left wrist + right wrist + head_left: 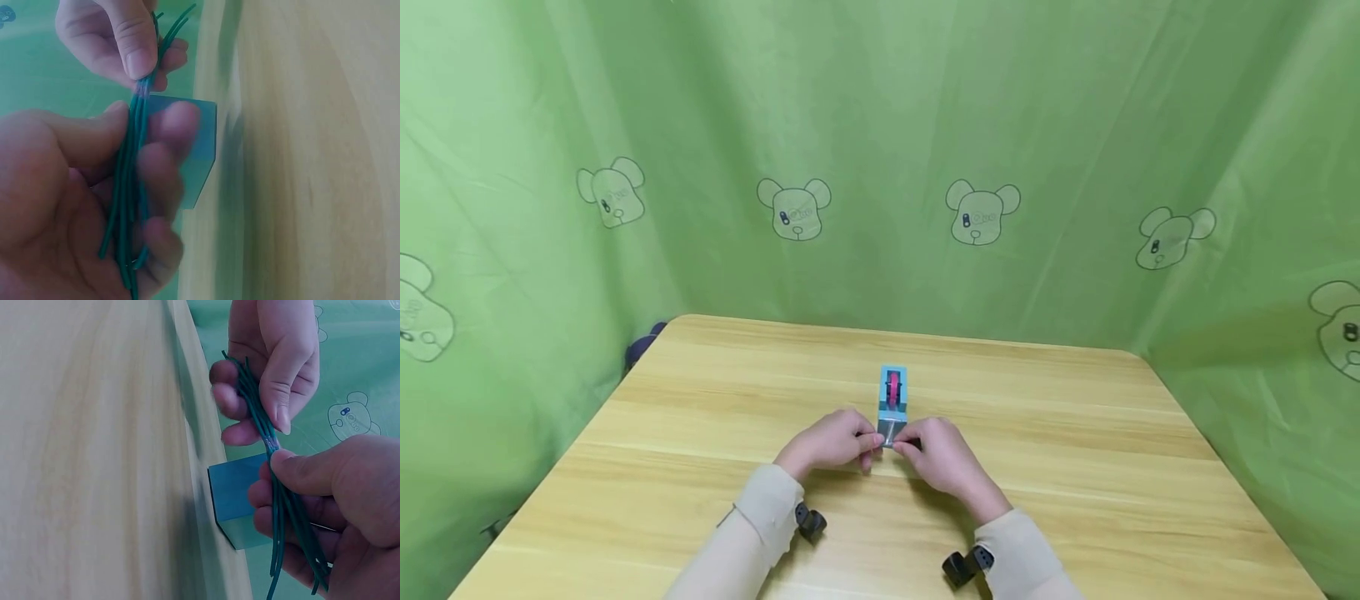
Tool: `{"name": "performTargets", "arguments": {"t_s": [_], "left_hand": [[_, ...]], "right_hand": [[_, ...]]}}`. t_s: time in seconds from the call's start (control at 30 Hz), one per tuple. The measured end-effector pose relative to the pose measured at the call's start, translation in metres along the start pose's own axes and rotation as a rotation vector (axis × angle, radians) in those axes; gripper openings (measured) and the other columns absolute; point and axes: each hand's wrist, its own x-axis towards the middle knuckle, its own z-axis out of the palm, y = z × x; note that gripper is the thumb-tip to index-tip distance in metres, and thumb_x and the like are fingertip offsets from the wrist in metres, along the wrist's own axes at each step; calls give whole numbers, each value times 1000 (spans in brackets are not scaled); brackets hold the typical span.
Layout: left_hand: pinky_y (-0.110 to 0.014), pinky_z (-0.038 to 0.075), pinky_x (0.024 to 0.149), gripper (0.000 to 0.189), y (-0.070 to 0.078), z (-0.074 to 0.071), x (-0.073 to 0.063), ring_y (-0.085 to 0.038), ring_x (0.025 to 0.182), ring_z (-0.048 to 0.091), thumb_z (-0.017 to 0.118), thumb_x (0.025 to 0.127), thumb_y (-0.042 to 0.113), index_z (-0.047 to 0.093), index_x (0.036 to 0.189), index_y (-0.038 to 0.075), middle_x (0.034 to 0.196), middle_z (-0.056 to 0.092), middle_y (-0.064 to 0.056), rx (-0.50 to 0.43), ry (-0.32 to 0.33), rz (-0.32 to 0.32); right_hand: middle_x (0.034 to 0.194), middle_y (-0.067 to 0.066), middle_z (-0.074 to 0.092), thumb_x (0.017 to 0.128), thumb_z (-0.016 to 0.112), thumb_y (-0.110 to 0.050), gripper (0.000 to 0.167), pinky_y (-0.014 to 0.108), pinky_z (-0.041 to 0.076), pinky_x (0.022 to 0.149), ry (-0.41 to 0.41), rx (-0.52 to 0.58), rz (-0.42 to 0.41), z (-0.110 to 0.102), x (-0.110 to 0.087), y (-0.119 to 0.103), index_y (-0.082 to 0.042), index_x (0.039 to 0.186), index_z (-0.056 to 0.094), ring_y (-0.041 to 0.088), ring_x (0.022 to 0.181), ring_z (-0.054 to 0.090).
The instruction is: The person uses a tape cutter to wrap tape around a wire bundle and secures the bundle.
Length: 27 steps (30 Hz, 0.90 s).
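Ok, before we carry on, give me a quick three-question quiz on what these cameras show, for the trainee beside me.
1. What colour are the strands gripped by the left hand and right hand in the wrist views?
2. True or false: the wheel in the tape dispenser is yellow.
3. Between the two thumbs, what shows on the strands?
A) a red clip
B) a clear-looking band
C) a white label

Key: 1. Green. 2. False, it is pink. 3. B.
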Motion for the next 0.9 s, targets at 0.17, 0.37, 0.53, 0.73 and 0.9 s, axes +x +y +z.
{"name": "performTargets", "arguments": {"t_s": [0.17,0.37,0.53,0.73,0.9], "left_hand": [[-24,39,54,33,1,0,2,-7,48,43,56,102,20,74,75,12,63,64,-3,50,32,15],[-25,43,58,34,0,2,1,-7,50,46,57,102,19,73,73,13,63,63,-1,99,74,24],[-25,43,57,32,-1,4,-1,-7,50,47,58,101,19,73,72,13,61,63,1,123,110,28],[-25,44,60,32,0,7,-1,-7,51,47,60,100,21,72,71,13,60,63,1,135,132,26],[-26,44,62,31,4,10,0,-8,53,49,62,99,21,73,71,13,60,63,1,125,148,4]], "right_hand": [[78,-12,67,92,71,-15,12,32,48,68,13,-6,-8,0,0,-2,-15,81,77,7,70,56],[78,-10,67,91,71,-11,11,31,49,68,15,4,-20,1,1,-2,-13,81,76,7,71,57],[82,-9,69,92,70,-10,10,33,50,71,-7,40,-24,2,2,-2,-12,85,76,8,75,59],[78,-5,65,96,65,-12,14,30,48,62,-45,89,32,0,1,0,-12,86,75,10,65,55],[79,-9,67,95,67,-18,15,37,47,69,11,0,47,-1,0,0,-17,84,77,10,68,56]]}}
